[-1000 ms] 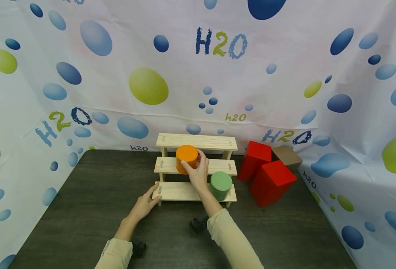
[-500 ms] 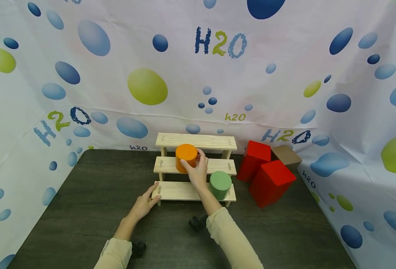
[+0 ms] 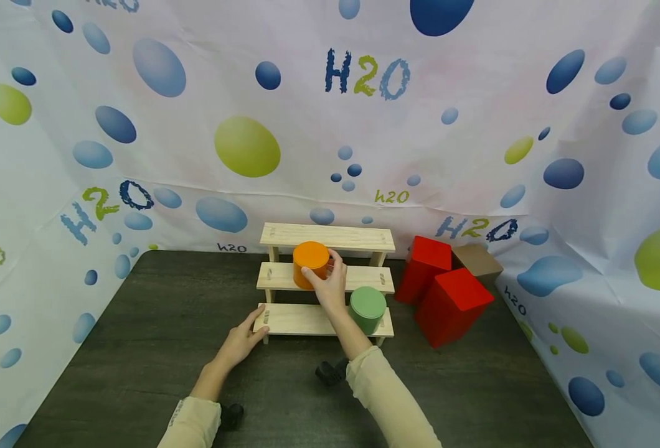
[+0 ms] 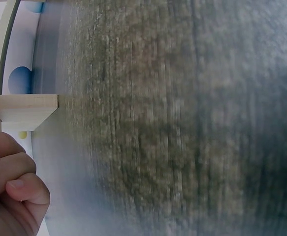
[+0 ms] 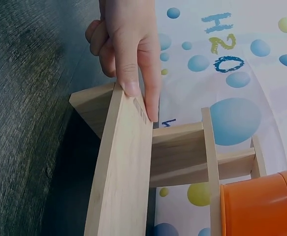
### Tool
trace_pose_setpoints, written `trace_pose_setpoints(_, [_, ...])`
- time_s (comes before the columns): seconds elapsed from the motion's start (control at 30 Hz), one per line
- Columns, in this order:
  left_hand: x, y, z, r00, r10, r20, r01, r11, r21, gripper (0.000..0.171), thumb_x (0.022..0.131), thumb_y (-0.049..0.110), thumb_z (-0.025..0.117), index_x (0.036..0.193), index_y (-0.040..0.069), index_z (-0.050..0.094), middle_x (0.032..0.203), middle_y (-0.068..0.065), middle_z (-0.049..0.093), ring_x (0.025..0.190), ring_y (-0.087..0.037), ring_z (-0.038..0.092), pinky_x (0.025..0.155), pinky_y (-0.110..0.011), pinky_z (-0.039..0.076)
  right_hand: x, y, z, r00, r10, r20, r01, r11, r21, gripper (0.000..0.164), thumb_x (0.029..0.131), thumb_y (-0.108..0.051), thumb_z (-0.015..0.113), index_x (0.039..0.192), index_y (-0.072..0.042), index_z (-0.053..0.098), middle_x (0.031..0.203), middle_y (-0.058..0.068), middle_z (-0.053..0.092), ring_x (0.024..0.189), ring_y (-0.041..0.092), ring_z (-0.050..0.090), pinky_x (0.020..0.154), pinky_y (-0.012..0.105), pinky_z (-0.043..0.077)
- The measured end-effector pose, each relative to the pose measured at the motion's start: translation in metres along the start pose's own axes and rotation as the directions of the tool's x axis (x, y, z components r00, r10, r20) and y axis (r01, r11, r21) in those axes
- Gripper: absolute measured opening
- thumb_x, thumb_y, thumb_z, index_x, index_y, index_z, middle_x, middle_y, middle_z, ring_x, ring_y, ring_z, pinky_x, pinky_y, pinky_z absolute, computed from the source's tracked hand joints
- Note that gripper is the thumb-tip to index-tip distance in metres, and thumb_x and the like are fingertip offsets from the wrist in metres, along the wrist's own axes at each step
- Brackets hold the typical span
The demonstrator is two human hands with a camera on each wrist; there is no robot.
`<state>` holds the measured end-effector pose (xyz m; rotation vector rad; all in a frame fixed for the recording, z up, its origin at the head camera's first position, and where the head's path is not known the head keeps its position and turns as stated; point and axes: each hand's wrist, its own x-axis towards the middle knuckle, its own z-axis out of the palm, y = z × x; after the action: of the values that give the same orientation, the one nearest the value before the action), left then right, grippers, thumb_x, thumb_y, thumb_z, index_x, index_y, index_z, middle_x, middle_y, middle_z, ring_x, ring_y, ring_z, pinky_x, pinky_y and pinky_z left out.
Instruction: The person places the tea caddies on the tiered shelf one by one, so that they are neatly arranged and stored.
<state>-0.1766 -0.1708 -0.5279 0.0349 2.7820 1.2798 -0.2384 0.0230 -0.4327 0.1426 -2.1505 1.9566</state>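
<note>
A three-step wooden stand (image 3: 302,318) stands on the table near the back wall. My right hand (image 3: 332,286) holds an orange lidded canister (image 3: 309,264) upright on the middle step, thumb at its front and fingers round its right side. The canister (image 5: 256,206) sits against that step in the right wrist view. My left hand (image 3: 239,342) pinches the left end of the lowest step. Its thumb and forefinger (image 5: 128,73) lie on that end, the other fingers curled. A green lidded canister (image 3: 368,308) stands on the lowest step's right end, beside my right forearm.
Two red boxes (image 3: 454,305) and a brown box (image 3: 478,261) stand right of the stand. Small black objects (image 3: 328,373) show beside both forearms. A white sheet (image 3: 330,124) printed with blue and green dots hangs behind the dark wooden table (image 3: 156,323).
</note>
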Motion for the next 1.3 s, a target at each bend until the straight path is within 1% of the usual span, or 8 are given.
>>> trace_pose_setpoints(0.17, [0.000,0.000,0.000,1.000,0.003,-0.002,-0.003,1.000,0.013,0.061,0.092,0.030,0.054,0.143,0.009,0.030,0.048,0.004,0.032,0.043,-0.009,0.025,0.044,-0.023,0.025,0.000,-0.001,-0.004,0.999,0.015,0.034,-0.015,1.000,-0.021,0.066,0.078,-0.012,0.071,0.134,-0.002,0.036,0.114,0.019,0.036,0.107,0.034,0.041,0.095,0.046,0.035])
trace_pose_setpoints(0.23, [0.000,0.000,0.000,1.000,0.002,-0.001,-0.002,1.000,0.015,0.060,0.092,0.030,0.054,0.143,0.009,0.030,0.048,0.004,0.032,0.043,-0.009,0.025,0.044,-0.023,0.025,0.004,0.008,-0.005,0.999,0.026,0.043,-0.025,0.999,-0.029,0.068,0.078,-0.016,0.071,0.135,-0.006,0.036,0.115,0.016,0.037,0.108,0.030,0.041,0.095,0.043,0.036])
trace_pose_setpoints(0.4, [0.000,0.001,0.000,1.000,-0.004,0.003,0.004,1.000,0.019,0.061,0.092,0.030,0.054,0.143,0.009,0.030,0.049,0.004,0.033,0.043,-0.009,0.026,0.044,-0.023,0.026,0.005,0.004,-0.009,0.997,0.046,0.059,-0.045,0.999,-0.028,0.068,0.078,-0.017,0.071,0.135,-0.007,0.036,0.116,0.015,0.036,0.111,0.030,0.038,0.097,0.043,0.034])
trace_pose_setpoints(0.6, [0.000,0.001,-0.002,1.000,-0.007,0.004,0.006,1.000,0.026,0.060,0.092,0.029,0.054,0.143,0.008,0.030,0.049,0.004,0.033,0.043,-0.009,0.026,0.044,-0.023,0.025,0.006,-0.002,-0.017,0.997,0.009,0.073,-0.009,1.000,-0.004,0.067,0.080,-0.018,0.070,0.136,-0.004,0.035,0.123,0.019,0.035,0.116,0.035,0.035,0.097,0.047,0.033])
trace_pose_setpoints(0.7, [0.000,0.002,-0.002,1.000,-0.009,0.005,0.009,1.000,0.026,0.060,0.092,0.028,0.054,0.143,0.008,0.030,0.049,0.004,0.032,0.043,-0.009,0.026,0.045,-0.023,0.025,0.005,-0.008,-0.023,0.996,-0.012,0.083,0.011,1.000,0.018,0.065,0.082,-0.015,0.068,0.136,-0.001,0.034,0.124,0.021,0.036,0.117,0.036,0.036,0.097,0.047,0.033])
trace_pose_setpoints(0.93, [0.001,0.003,-0.001,1.000,-0.009,0.015,0.008,1.000,0.022,0.061,0.092,0.029,0.054,0.143,0.008,0.029,0.050,0.003,0.033,0.044,-0.010,0.026,0.046,-0.024,0.026,0.008,-0.013,-0.039,0.995,-0.044,0.094,0.036,0.996,0.083,0.066,0.083,-0.008,0.066,0.138,0.001,0.030,0.128,0.025,0.035,0.118,0.038,0.034,0.100,0.051,0.029])
trace_pose_setpoints(1.07, [0.001,0.003,0.000,1.000,-0.018,0.010,0.018,1.000,0.024,0.061,0.092,0.029,0.054,0.143,0.008,0.029,0.054,0.002,0.037,0.046,-0.011,0.028,0.048,-0.026,0.028,0.007,-0.015,-0.048,0.996,-0.054,0.070,0.048,0.995,0.084,0.065,0.084,-0.009,0.066,0.137,0.002,0.030,0.128,0.025,0.036,0.118,0.037,0.035,0.100,0.052,0.028])
trace_pose_setpoints(1.3, [0.001,0.003,-0.001,1.000,-0.021,0.012,0.021,0.999,0.024,0.060,0.092,0.029,0.054,0.143,0.009,0.029,0.052,0.003,0.033,0.045,-0.010,0.027,0.046,-0.025,0.027,0.006,-0.015,-0.065,1.000,-0.031,-0.005,0.031,0.997,0.075,0.064,0.084,-0.015,0.066,0.137,-0.001,0.032,0.127,0.020,0.039,0.118,0.034,0.037,0.101,0.046,0.030])
